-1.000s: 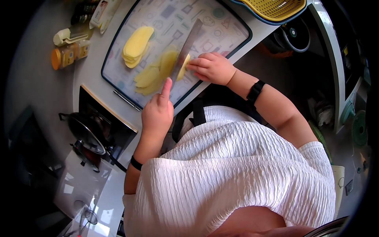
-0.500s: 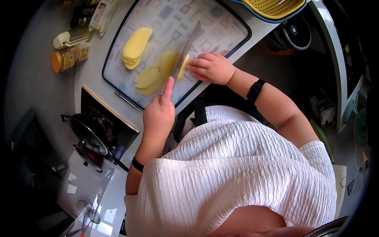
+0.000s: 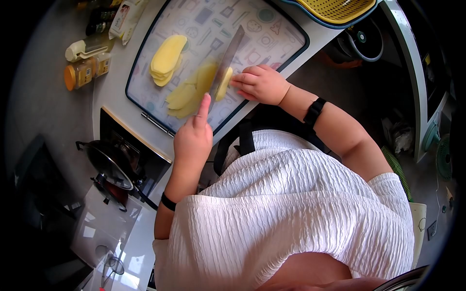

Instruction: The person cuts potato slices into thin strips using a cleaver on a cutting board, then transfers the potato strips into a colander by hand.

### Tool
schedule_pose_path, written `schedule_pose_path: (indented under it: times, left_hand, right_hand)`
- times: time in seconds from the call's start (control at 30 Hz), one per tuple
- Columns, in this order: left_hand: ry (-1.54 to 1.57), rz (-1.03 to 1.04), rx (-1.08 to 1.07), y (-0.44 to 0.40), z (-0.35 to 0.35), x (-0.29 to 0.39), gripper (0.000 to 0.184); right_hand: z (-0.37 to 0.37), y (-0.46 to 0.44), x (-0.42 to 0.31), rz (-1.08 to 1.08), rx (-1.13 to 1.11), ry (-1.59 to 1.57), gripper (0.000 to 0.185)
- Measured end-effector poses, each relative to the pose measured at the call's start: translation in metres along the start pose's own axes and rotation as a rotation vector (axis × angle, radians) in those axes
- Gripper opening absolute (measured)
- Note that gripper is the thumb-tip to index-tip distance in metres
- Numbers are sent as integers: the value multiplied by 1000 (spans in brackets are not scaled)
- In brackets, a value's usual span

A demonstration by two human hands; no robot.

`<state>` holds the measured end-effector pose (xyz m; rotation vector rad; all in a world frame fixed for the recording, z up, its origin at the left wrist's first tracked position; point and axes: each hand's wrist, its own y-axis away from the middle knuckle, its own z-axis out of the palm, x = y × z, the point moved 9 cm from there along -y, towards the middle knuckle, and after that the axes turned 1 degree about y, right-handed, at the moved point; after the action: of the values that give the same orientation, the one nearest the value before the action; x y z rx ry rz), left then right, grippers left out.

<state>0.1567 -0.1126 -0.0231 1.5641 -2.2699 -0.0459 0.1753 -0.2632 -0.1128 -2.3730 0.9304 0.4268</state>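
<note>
My left hand (image 3: 193, 138) is closed around the handle of a kitchen knife (image 3: 230, 58), its index finger stretched along the blade. The handle itself is hidden by the hand. A short remaining piece of peeled yellow potato (image 3: 224, 84) lies right against the blade's right side. My right hand (image 3: 262, 84) holds that piece from the right with bent fingertips. Left of the blade, thin potato slices (image 3: 183, 96) lie fanned out and overlapping. Farther up the patterned cutting board (image 3: 201, 41) is a neat stack of potato slices (image 3: 166, 54).
A yellow colander in a blue basin (image 3: 340, 10) stands at the top right. Bottles and an orange-lidded jar (image 3: 71, 77) are along the left. A lidded black pan (image 3: 109, 162) sits on the stove at lower left. A bin (image 3: 364, 41) is below the counter.
The knife has moved slightly left, and more of its blade face shows. My left hand has shifted a little left with it. My right hand stays almost still on the potato piece.
</note>
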Motion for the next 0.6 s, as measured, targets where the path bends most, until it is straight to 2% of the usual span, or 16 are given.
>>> schedule_pose_path:
  times: [0.27,0.6]
  left_hand:
    - [13,37,6,0,-2,3,78]
    - [11,37,-2,0,1,5,79]
  right_hand:
    - [-6,-1,0,-6,37,-61,28]
    - [-5,0,0,-7,50,-71,27]
